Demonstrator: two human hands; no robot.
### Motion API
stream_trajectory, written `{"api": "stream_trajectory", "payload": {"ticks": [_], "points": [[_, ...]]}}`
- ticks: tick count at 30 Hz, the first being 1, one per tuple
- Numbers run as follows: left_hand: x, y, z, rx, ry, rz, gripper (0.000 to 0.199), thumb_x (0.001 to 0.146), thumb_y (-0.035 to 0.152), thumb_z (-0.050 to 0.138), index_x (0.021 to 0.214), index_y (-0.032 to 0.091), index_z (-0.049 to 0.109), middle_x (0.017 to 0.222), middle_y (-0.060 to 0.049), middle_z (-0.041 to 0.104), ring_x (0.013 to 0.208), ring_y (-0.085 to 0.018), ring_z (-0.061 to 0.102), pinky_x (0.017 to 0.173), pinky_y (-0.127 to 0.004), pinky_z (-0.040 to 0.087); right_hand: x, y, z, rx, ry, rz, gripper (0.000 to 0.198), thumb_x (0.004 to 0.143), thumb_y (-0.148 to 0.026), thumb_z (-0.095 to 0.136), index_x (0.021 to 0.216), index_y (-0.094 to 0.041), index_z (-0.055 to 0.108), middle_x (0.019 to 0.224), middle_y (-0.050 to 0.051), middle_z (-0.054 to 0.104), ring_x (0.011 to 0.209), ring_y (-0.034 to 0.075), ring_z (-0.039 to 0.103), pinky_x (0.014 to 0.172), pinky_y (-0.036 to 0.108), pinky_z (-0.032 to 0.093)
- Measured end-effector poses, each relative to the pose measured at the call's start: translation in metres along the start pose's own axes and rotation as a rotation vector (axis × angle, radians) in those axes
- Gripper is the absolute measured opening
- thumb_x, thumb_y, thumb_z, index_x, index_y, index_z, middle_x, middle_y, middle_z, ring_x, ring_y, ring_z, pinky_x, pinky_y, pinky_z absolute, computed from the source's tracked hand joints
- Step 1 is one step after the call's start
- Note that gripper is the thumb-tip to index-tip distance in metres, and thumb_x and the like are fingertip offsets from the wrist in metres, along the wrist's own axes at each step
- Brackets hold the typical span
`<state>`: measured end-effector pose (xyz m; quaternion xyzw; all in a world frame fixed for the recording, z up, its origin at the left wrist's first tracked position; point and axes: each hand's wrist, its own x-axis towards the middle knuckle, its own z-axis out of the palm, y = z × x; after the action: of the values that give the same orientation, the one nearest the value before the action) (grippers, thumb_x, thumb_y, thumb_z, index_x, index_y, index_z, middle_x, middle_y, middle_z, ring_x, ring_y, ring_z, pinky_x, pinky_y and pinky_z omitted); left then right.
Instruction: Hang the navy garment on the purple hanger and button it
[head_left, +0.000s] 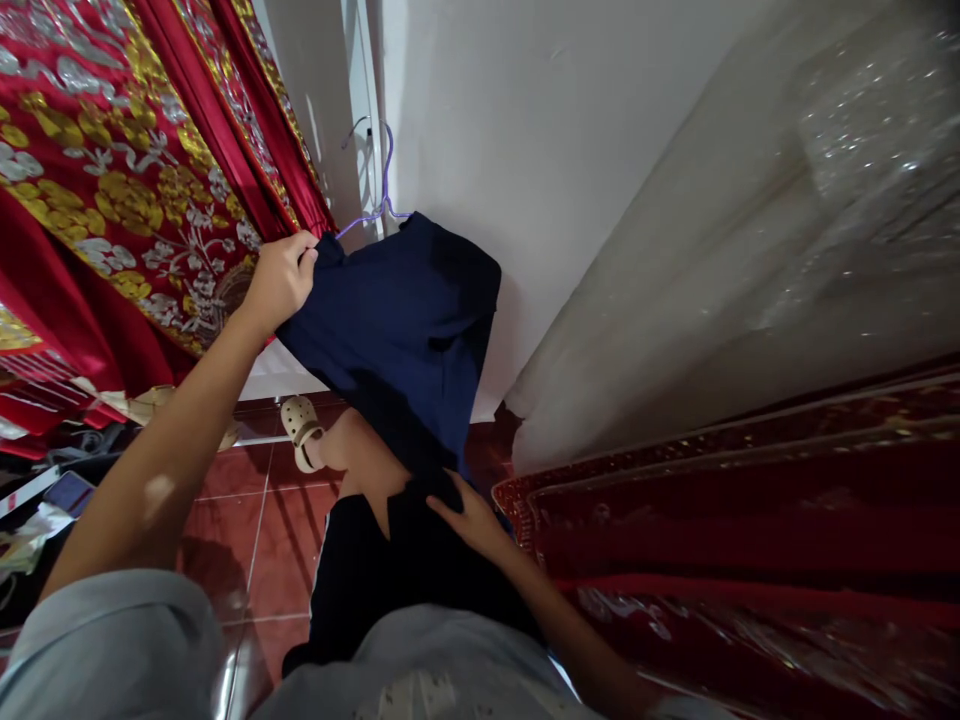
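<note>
A navy blue garment, shirt-like in shape, hangs in front of me on a purple wire hanger. My left hand is closed on its upper left corner, close to one arm of the hanger. Lower down, my right hand grips the bottom end of the cloth, with the thumb on top and the other fingers partly hidden by fabric. The garment is stretched at a slant between the two hands, and folds and shadow cover part of its right side.
Red cloth with gold and silver embroidery hangs at the left. Plastic-covered clothing and dark red fabric fill the right. Behind the garment is a white wall. A phone lies at lower left, above red floor tiles.
</note>
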<state>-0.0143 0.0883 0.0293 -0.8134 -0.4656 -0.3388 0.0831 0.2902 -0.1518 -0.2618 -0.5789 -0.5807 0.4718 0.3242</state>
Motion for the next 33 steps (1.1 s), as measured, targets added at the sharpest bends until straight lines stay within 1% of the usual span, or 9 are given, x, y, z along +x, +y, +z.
{"api": "stream_trajectory", "payload": {"ticks": [3,7,10,13,15,19,24,28,33], "points": [[0.001,-0.002,0.007,-0.021,0.025,-0.03,0.017,0.095,0.029,0.05,0.097,0.021,0.065,0.094,-0.011,0.07,0.095,-0.026,0.069,0.093,-0.039,0.051,-0.005,-0.018,-0.011,0.049,0.066,0.042,0.047,0.088,-0.056,0.061,0.114,-0.017,0.07,0.115,0.014,0.073,0.11,0.031,0.068,0.106,0.048,0.049],[0.007,-0.005,0.014,-0.004,0.054,-0.077,0.014,0.093,0.028,0.053,0.097,0.022,0.064,0.097,-0.011,0.072,0.1,-0.026,0.069,0.096,-0.038,0.051,-0.025,-0.098,0.001,0.49,-0.028,0.143,0.062,0.072,-0.063,0.079,0.112,-0.017,0.071,0.117,0.012,0.074,0.113,0.029,0.068,0.107,0.044,0.05],[0.01,-0.006,0.006,0.025,0.026,-0.063,0.016,0.093,0.029,0.052,0.097,0.021,0.065,0.092,-0.012,0.071,0.096,-0.028,0.069,0.096,-0.041,0.051,-0.047,-0.151,0.027,0.782,-0.434,0.239,0.074,0.058,-0.061,0.091,0.115,-0.018,0.071,0.114,0.008,0.074,0.106,0.026,0.071,0.102,0.041,0.054],[0.009,-0.005,-0.009,0.067,0.017,-0.027,0.018,0.092,0.03,0.051,0.095,0.02,0.066,0.089,-0.011,0.071,0.088,-0.028,0.069,0.089,-0.043,0.054,-0.061,-0.172,0.042,0.774,-0.958,0.108,0.065,0.056,-0.047,0.096,0.11,-0.017,0.075,0.109,0.006,0.075,0.104,0.022,0.071,0.104,0.038,0.053],[0.006,-0.003,-0.019,0.07,0.042,-0.008,0.017,0.092,0.031,0.052,0.096,0.021,0.066,0.09,-0.009,0.072,0.086,-0.026,0.069,0.087,-0.041,0.054,-0.063,-0.166,0.04,0.666,-1.029,0.044,0.06,0.058,-0.042,0.096,0.109,-0.016,0.076,0.109,0.005,0.075,0.106,0.023,0.07,0.106,0.038,0.052],[-0.002,0.004,-0.025,0.035,0.064,-0.009,0.017,0.094,0.034,0.054,0.101,0.025,0.066,0.097,-0.008,0.073,0.096,-0.028,0.069,0.093,-0.042,0.053,-0.06,-0.12,0.004,0.387,-0.704,-0.065,0.067,0.076,-0.051,0.083,0.132,-0.018,0.067,0.132,0.01,0.068,0.128,0.028,0.062,0.118,0.046,0.043],[-0.01,0.021,-0.013,0.031,0.016,-0.065,0.018,0.096,0.032,0.052,0.107,0.024,0.064,0.108,-0.012,0.069,0.112,-0.034,0.065,0.103,-0.047,0.046,-0.052,-0.071,-0.072,0.078,-0.58,-0.085,0.08,0.081,-0.055,0.078,0.148,-0.019,0.052,0.151,0.016,0.055,0.139,0.032,0.054,0.12,0.051,0.04],[-0.012,0.024,-0.007,0.04,0.024,-0.036,0.022,0.098,0.031,0.049,0.111,0.023,0.064,0.113,-0.013,0.068,0.109,-0.032,0.065,0.101,-0.045,0.047,0.003,-0.094,-0.12,0.006,-0.05,-0.17,0.079,0.089,-0.06,0.067,0.153,-0.02,0.042,0.157,0.018,0.046,0.139,0.032,0.054,0.118,0.055,0.042],[-0.021,0.01,-0.014,0.02,-0.033,0.01,0.029,0.102,0.034,0.044,0.122,0.024,0.063,0.117,-0.011,0.069,0.107,-0.029,0.065,0.098,-0.042,0.049,0.14,-0.156,-0.158,-0.158,0.5,-0.557,0.109,0.079,-0.073,0.069,0.162,-0.025,0.018,0.169,0.018,0.018,0.155,0.037,0.029,0.12,0.064,0.035]]}}
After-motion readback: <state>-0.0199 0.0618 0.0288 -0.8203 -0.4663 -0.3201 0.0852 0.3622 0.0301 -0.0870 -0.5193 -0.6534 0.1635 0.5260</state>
